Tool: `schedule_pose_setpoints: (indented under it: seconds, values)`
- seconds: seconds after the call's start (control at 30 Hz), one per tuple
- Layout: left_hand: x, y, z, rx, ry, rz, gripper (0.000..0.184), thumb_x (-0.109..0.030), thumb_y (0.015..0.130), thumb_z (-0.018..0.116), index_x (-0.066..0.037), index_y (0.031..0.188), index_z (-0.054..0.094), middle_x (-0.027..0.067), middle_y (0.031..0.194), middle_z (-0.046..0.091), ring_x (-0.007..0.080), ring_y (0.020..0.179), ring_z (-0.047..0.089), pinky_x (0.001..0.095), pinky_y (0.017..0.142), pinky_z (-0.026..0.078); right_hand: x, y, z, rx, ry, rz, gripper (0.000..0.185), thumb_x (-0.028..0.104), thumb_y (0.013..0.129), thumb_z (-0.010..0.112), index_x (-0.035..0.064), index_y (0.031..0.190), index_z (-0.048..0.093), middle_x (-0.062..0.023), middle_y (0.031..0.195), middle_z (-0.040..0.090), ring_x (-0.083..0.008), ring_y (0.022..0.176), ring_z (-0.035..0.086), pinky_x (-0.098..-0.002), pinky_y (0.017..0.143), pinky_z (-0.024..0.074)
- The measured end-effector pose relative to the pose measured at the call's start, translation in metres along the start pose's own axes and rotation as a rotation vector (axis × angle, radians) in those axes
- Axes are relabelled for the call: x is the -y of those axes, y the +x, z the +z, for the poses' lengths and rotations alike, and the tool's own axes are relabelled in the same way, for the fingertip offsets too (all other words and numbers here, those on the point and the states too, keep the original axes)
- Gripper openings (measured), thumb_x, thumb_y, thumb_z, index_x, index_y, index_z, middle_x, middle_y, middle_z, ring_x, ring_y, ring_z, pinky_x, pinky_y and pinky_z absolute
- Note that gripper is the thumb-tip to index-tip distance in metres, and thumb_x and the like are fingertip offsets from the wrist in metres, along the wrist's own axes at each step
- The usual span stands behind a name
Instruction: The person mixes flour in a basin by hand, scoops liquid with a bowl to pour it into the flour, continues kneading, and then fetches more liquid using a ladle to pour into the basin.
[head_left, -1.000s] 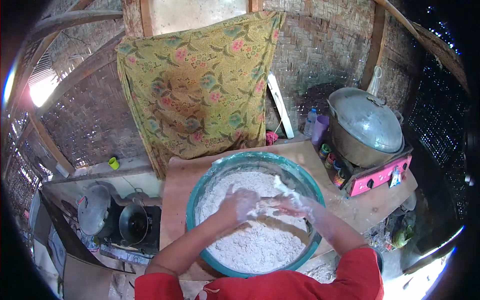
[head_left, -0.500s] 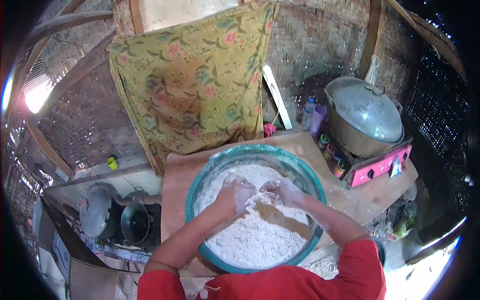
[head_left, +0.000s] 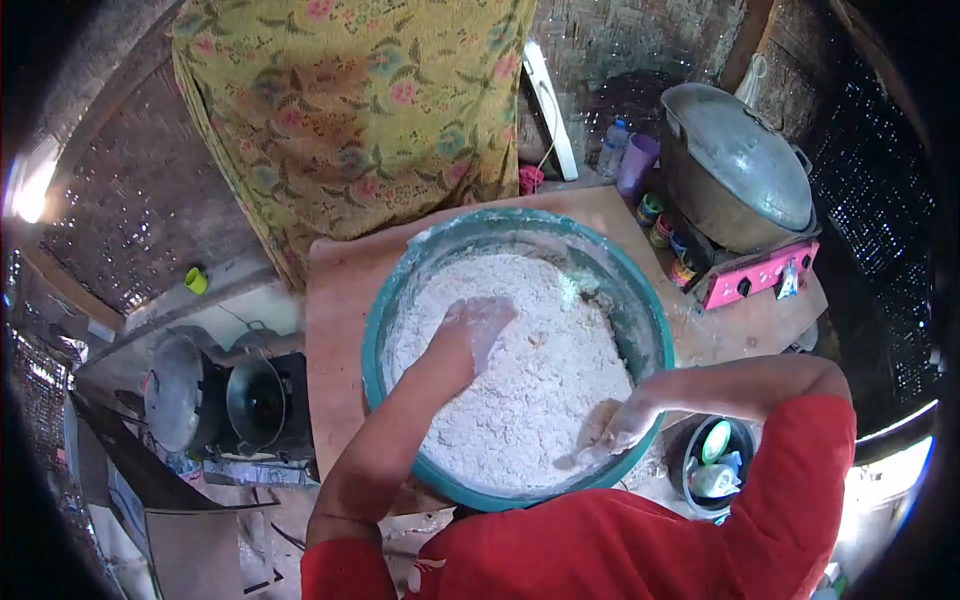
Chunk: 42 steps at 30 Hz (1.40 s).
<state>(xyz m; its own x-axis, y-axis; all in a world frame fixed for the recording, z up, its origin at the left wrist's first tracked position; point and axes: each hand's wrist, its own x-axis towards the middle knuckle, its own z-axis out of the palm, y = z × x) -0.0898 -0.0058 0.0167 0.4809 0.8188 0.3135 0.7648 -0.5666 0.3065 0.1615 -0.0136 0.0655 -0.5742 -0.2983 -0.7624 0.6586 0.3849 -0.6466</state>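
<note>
A large green basin (head_left: 372,350) on the wooden table holds white, crumbly flour (head_left: 500,400). My left hand (head_left: 480,330), coated white, rests on the flour left of the middle; its fingertips sink in or blur into the white, so its grip is unclear. At the basin's lower right side, my right hand (head_left: 630,420) is at the inner wall with its fingers pointing down to the flour. The fingers of that hand are partly hidden, and whether they hold anything cannot be made out.
A large lidded pot (head_left: 740,165) stands on a pink stove (head_left: 762,274) at the right. A purple cup (head_left: 638,163) and a water bottle (head_left: 613,150) are behind the table. A dark bucket (head_left: 745,440) holds items below right. Two pans sit at the left.
My hands have moved apart from near each other over the basin's middle. The right one is now at the lower right wall. The view has tilted down, showing the bucket.
</note>
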Motion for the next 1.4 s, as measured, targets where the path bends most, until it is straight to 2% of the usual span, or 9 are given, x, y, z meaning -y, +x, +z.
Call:
schedule_pose_setpoints:
  seconds: [0.27,0.37,0.47,0.67,0.73,0.87,1.0,1.33,1.4]
  values:
    - [0.013,-0.001,-0.002,-0.165,-0.219,-0.081,0.046,-0.006,0.071,0.062,-0.008,0.117,0.055,0.0126,0.121,0.055,0.0301,0.115,0.048,0.0402,0.1,0.033,-0.107,0.159,-0.004,-0.309,-0.115,0.209,0.037,0.019,0.088,0.039,0.006,0.118,0.054,-0.0156,0.114,0.059,-0.0254,0.098,0.057,-0.0397,0.082,0.0455]
    - [0.019,-0.004,0.001,-0.198,-0.348,-0.184,0.041,-0.01,0.074,0.062,-0.008,0.114,0.058,0.0139,0.119,0.056,0.0314,0.114,0.049,0.0395,0.099,0.034,-0.101,0.134,-0.044,-0.234,-0.781,-0.298,0.033,0.013,0.085,0.044,0.0041,0.115,0.055,-0.0152,0.098,0.065,-0.0278,0.084,0.061,-0.0404,0.068,0.0477]
    - [0.028,-0.005,0.007,-0.112,-0.267,-0.181,0.038,-0.012,0.077,0.061,-0.008,0.115,0.058,0.0147,0.118,0.057,0.0317,0.113,0.05,0.0392,0.099,0.035,-0.07,0.106,-0.074,-0.551,-0.689,-0.256,0.032,0.008,0.083,0.046,0.0054,0.113,0.057,-0.0125,0.086,0.066,-0.0247,0.075,0.062,-0.039,0.061,0.0472]
    - [0.048,-0.006,0.017,-0.065,-0.431,-0.358,0.039,-0.011,0.079,0.059,-0.008,0.118,0.055,0.0178,0.115,0.058,0.0349,0.107,0.054,0.0384,0.093,0.042,-0.006,0.08,-0.079,-0.174,0.181,-0.375,0.03,0.023,0.094,0.042,0.0103,0.117,0.056,-0.0053,0.11,0.059,-0.0176,0.093,0.057,-0.0326,0.077,0.0493]
    - [0.051,-0.008,0.013,-0.061,-0.342,-0.367,0.039,-0.012,0.081,0.059,-0.007,0.119,0.055,0.0184,0.115,0.058,0.0347,0.108,0.054,0.0381,0.093,0.042,0.012,0.075,-0.043,-0.135,-0.751,-0.535,0.045,0.021,0.088,0.052,0.0151,0.132,0.044,-0.0138,0.143,0.033,-0.0292,0.133,0.028,-0.0414,0.109,0.0236]
    - [0.052,-0.007,0.01,-0.107,-0.308,-0.343,0.037,-0.014,0.084,0.057,-0.007,0.12,0.054,0.0198,0.117,0.056,0.0347,0.109,0.053,0.038,0.094,0.042,0.013,0.16,0.011,-0.778,-1.253,-0.535,0.039,0.013,0.079,0.046,0.0068,0.116,0.055,-0.0193,0.127,0.047,-0.0316,0.126,0.037,-0.0437,0.108,0.027]
    - [0.066,-0.019,0.03,-0.069,-0.216,-0.374,0.04,-0.014,0.083,0.062,-0.006,0.121,0.054,0.018,0.121,0.055,0.0318,0.115,0.05,0.0356,0.096,0.04,0.029,0.224,-0.011,-0.736,-1.035,-0.196,0.016,0.01,0.075,0.049,0.002,0.077,0.064,-0.012,0.093,0.059,-0.0302,0.089,0.059,-0.039,0.082,0.0496]
    - [0.061,-0.01,0.011,-0.153,-0.307,-0.491,0.051,-0.006,0.079,0.063,-0.007,0.127,0.047,0.0124,0.128,0.051,0.0249,0.115,0.05,0.0326,0.098,0.038,0.033,0.055,-0.065,-0.271,-1.15,-0.112,0.026,0.028,0.077,0.062,0.0128,0.098,0.066,-0.0127,0.102,0.065,-0.0294,0.094,0.063,-0.0377,0.077,0.0513]
    - [0.064,-0.012,0.015,-0.236,-0.359,-0.449,0.048,-0.007,0.081,0.061,-0.007,0.127,0.048,0.012,0.127,0.052,0.0252,0.114,0.051,0.0327,0.098,0.039,0.039,0.081,-0.107,-0.33,-0.287,-0.03,0.03,0.032,0.078,0.062,0.0097,0.097,0.065,-0.0161,0.096,0.066,-0.0291,0.085,0.064,-0.0375,0.071,0.0521]
